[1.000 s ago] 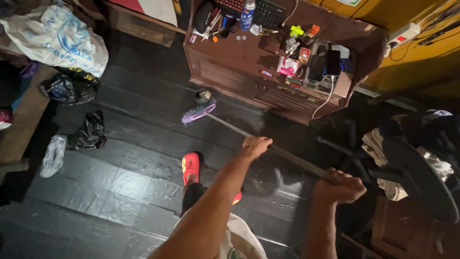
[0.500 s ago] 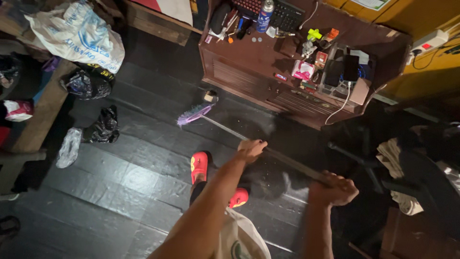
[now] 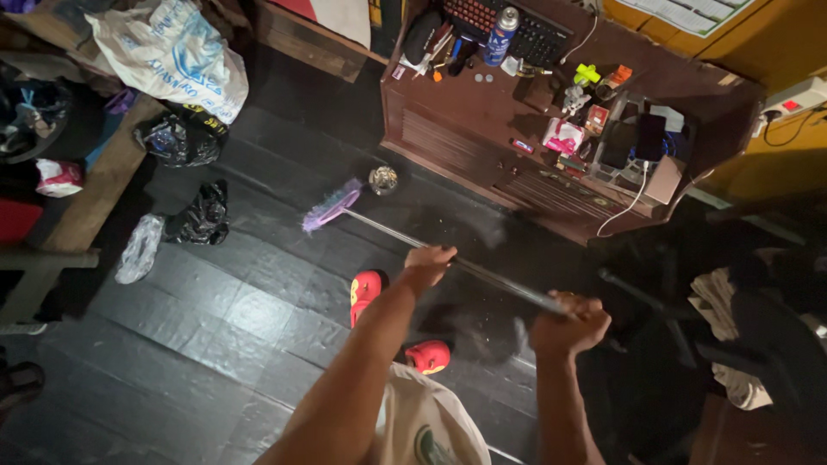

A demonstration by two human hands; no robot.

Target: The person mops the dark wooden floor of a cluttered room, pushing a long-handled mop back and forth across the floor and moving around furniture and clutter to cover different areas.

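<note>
A long-handled broom (image 3: 448,258) is held in both hands. The left hand (image 3: 428,265) is closed round the metal shaft near mid-frame; the right hand (image 3: 568,323) is fisted over the shaft's upper end, lower right of centre. Both grips are fully closed on the handle. The purple bristle head (image 3: 332,205) rests on the dark plank floor (image 3: 215,319), centre-left of the frame, just beside a small round tin (image 3: 383,179) that stands in front of the wooden worktop (image 3: 482,129).

Red slippers (image 3: 366,293) are seen below the shaft. Black plastic bags (image 3: 198,215) and a clear bag (image 3: 138,250) lie on the floor at left; a white printed sack (image 3: 168,52) sits upper left. The worktop is crowded with a keyboard (image 3: 517,21), a spray can (image 3: 501,34) and small items, and a white cable (image 3: 629,207) hangs off its front edge.

Risks, as judged: the tin is likely knocked over if the head is swung right; the hanging cable could be snagged by the shaft; loose bags could be caught in the bristles.
</note>
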